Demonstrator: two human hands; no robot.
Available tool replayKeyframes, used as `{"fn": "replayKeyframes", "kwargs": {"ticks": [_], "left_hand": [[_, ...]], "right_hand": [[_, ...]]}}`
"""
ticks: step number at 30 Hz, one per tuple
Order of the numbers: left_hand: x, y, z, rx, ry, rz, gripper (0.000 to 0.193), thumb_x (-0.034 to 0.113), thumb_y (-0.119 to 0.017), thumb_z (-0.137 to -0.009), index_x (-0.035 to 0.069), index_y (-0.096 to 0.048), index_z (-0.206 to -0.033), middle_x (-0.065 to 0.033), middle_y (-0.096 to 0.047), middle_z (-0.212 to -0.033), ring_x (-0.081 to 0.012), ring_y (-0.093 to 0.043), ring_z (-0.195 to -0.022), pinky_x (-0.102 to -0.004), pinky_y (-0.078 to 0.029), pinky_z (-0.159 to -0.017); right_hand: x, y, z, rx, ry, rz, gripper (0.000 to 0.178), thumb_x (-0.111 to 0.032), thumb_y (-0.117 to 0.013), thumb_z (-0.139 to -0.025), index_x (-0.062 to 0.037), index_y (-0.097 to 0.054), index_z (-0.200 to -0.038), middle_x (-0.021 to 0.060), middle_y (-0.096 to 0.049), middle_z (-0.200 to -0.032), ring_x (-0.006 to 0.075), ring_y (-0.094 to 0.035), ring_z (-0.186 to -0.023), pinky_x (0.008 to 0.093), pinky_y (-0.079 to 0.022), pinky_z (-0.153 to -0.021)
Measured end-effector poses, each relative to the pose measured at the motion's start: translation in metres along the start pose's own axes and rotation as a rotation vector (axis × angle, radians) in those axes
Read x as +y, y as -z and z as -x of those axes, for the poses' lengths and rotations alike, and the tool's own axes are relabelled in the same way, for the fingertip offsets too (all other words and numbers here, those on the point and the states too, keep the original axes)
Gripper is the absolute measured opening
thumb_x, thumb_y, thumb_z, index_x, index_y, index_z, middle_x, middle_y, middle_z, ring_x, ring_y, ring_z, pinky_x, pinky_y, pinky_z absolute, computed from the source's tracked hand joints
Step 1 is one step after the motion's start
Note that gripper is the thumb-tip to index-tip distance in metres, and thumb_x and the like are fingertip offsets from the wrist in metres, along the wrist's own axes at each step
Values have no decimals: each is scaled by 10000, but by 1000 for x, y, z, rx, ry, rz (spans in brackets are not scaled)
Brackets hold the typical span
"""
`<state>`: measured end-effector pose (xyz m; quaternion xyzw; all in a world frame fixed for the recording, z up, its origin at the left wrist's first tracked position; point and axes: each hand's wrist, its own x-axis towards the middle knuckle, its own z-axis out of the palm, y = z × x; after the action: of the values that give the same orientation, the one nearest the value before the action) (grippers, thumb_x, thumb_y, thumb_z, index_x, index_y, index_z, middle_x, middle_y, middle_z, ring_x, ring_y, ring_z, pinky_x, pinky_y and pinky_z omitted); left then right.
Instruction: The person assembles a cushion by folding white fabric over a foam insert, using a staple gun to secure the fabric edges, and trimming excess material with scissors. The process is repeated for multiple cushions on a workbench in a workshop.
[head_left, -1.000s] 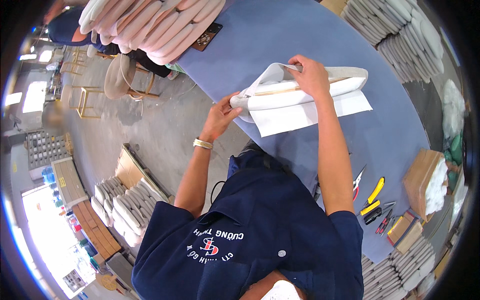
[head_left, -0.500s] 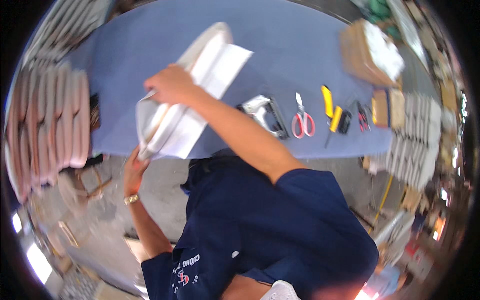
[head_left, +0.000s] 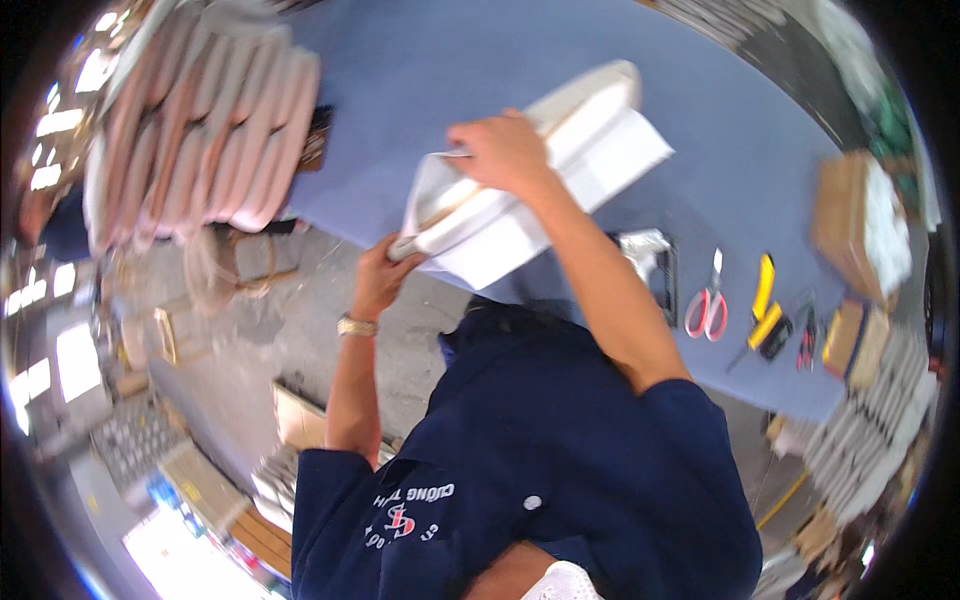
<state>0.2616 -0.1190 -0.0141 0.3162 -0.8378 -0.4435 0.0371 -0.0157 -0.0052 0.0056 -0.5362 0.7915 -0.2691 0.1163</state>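
Note:
Above the near edge of the blue-covered table (head_left: 400, 60) I hold a light grey padded panel (head_left: 605, 92), tilted, with a loose white cloth flap (head_left: 615, 160) along its side. My left hand (head_left: 385, 272) is closed on the panel's near left corner, fingers partly hidden under it. My right hand (head_left: 503, 155) reaches across and grips the panel's upper edge, its fingers bent over the rim. A staple gun (head_left: 645, 250) lies just right of the flap, partly behind my right forearm.
Red-handled scissors (head_left: 708, 310), a yellow cutter (head_left: 764, 285), a yellow-and-black screwdriver (head_left: 765, 325) and pliers (head_left: 806, 345) lie rightward. Beyond stand a cardboard box (head_left: 840, 215) and a smaller box (head_left: 858, 342). Stacked padded panels (head_left: 205, 150) rise at left.
The view has turned, so the table, tools and stacks sit elsewhere in the picture. Both hands keep their hold on the panel, which remains tilted over the table's near edge.

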Motion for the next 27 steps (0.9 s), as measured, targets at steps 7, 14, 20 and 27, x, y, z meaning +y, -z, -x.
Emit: {"fn": "replayKeyframes", "kwargs": {"ticks": [7, 14, 20, 27], "left_hand": [[-2, -12, 1, 80, 85, -113, 572, 398, -880, -836, 24, -700, -1229, -103, -765, -934, -170, -692, -815, -358, -567, -753], [21, -4, 37, 1, 20, -35, 714, 467, -799, -887, 75, -573, -1439, -196, -710, -1247, -314, -710, -1084, -410, -552, -943], [31, -17, 46, -43, -137, -79, 683, 500, -635, -996, 98, -484, -1528, -194, -620, -1412, -372, -654, -1197, -433, -549, -974], [72, -8, 36, -62, -65, -230, 578, 495, -477, -1072, 91, -524, -1483, -189, -663, -1327, -385, -677, -1112, -461, -556, -914]], "right_hand": [[-4, 9, 1, 62, 53, -159, 308, -365, -753, -895, -108, -740, -1064, 96, -755, -1020, 300, -699, -962, 447, -464, -918], [64, 59, 163, 725, -309, -772, 248, -123, -585, -1046, 48, -664, -1207, 168, -688, -1200, 246, -661, -1146, 359, -509, -1051], [190, 3, 401, 678, -947, -54, 427, -198, -701, -987, 56, -611, -1318, 222, -637, -1352, 329, -605, -1276, 425, -485, -1077], [178, -53, 485, 496, -1097, 361, 490, -135, -729, -845, -14, -623, -1308, 229, -628, -1253, 417, -610, -1162, 498, -475, -1002]]}}
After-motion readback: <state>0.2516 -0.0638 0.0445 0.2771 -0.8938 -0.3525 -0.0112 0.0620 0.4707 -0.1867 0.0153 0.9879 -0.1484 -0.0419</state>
